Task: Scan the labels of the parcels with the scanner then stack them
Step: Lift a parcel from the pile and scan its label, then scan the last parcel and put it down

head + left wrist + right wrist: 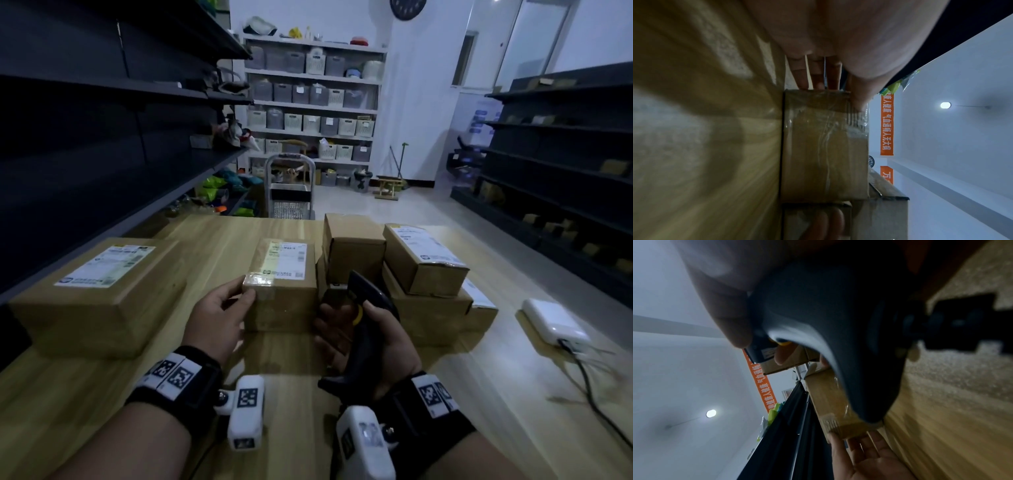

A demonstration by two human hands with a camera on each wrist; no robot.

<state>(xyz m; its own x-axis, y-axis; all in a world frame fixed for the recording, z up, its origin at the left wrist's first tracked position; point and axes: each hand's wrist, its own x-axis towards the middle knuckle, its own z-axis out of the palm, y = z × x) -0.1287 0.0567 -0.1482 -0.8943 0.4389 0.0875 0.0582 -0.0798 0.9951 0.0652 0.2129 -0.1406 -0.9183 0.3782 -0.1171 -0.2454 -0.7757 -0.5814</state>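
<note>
A small brown parcel with a white label on top stands mid-table. My left hand lies against its near left corner, fingers straight along the side and thumb on the top edge. The same parcel fills the left wrist view and shows again as the parcel with my left palm beside it. My right hand grips a black scanner with a yellow trigger, just right of the parcel. The scanner blocks most of the right wrist view.
A large labelled parcel lies at the left of the wooden table. To the right, a labelled parcel sits on a wider one beside an upright box. A white device with a cable lies far right. Dark shelves flank both sides.
</note>
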